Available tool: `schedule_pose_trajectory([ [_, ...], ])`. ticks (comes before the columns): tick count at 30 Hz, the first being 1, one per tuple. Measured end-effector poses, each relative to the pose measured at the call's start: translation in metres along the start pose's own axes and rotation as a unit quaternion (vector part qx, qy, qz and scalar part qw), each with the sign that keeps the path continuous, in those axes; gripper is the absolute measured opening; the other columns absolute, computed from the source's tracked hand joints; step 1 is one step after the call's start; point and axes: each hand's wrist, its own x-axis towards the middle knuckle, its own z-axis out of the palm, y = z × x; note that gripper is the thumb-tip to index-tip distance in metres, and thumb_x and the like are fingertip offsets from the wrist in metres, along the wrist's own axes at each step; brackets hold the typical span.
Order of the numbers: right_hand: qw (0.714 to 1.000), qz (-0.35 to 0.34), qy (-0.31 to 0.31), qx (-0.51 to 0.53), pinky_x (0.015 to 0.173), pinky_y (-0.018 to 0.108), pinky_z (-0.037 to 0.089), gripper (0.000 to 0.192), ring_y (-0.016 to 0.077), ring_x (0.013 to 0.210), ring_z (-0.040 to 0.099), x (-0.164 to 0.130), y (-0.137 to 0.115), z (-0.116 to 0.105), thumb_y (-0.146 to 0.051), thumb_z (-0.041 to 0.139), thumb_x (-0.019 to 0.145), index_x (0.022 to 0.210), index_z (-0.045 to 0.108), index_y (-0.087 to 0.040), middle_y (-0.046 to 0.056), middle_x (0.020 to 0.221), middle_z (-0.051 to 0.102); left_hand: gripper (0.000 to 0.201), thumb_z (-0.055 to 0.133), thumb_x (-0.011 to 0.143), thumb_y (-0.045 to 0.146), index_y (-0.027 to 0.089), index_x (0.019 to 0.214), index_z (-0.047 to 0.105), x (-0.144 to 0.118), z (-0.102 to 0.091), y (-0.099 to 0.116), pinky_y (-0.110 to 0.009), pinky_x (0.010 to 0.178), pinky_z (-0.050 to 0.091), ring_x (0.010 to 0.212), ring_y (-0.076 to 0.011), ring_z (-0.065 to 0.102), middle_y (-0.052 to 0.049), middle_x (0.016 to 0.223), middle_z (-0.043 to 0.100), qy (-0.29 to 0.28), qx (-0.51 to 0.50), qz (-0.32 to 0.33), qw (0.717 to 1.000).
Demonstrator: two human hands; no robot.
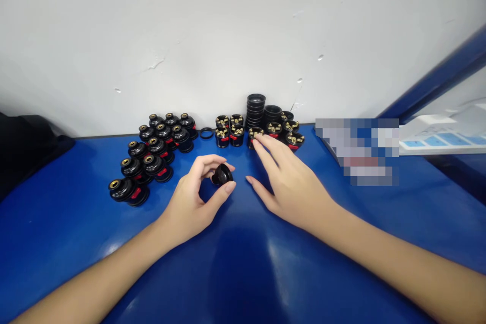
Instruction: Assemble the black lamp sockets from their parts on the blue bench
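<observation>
My left hand [203, 190] is closed around a black lamp holder cap [224, 174], its wide open end turned to the right. My right hand [286, 182] is open, thumb apart from the fingers. Its fingertips are over a black lamp holder body [256, 132] with brass contacts on top; whether they touch it I cannot tell. Several similar bodies [237, 132] with red switches stand to the left of that one, and more [295, 139] stand to its right, partly behind my right hand.
Several capped lamp holders [158, 167] with brass threaded tops and red switches are grouped at left. A black ring [207, 133] lies near the wall. Stacked black rings [255, 111] stand at the back. Dark cloth [23, 147] is at far left, a white tray [440, 149] at right.
</observation>
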Motion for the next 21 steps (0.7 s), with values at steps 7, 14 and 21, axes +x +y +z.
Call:
schedule_pose_trajectory([
  [7,0.999,-0.013,0.008,0.036,0.120,0.067,0.052,0.057,0.0469,0.154,0.051,0.001,0.002,0.001,-0.024,0.063,0.104,0.154,0.051,0.000,0.035,0.163,0.051,0.035,0.078,0.100,0.032,0.025,0.132,0.065,0.002,-0.002,0.000,-0.042,0.106,0.061,0.116,-0.0233,0.075,-0.009,0.130,0.076,0.009,0.028,0.002,1.000],
  [14,0.973,-0.087,0.035,0.211,0.097,0.042,0.068,0.028,0.0261,0.117,0.075,-0.001,-0.007,-0.003,-0.016,0.060,0.107,0.135,0.064,-0.020,0.015,0.126,0.073,0.034,0.082,0.096,0.028,0.023,0.127,0.068,0.005,-0.001,0.001,-0.039,0.101,0.068,0.110,-0.0207,0.077,-0.008,0.124,0.073,0.002,-0.006,0.038,0.999],
  [21,0.962,-0.100,0.029,0.251,0.085,0.032,0.069,0.020,0.0187,0.101,0.077,-0.002,-0.009,-0.001,-0.013,0.056,0.109,0.121,0.071,-0.021,0.012,0.117,0.075,0.035,0.084,0.095,0.027,0.022,0.126,0.069,0.004,-0.001,0.001,-0.039,0.101,0.069,0.108,-0.0209,0.079,-0.007,0.120,0.077,-0.008,-0.007,0.047,0.999],
])
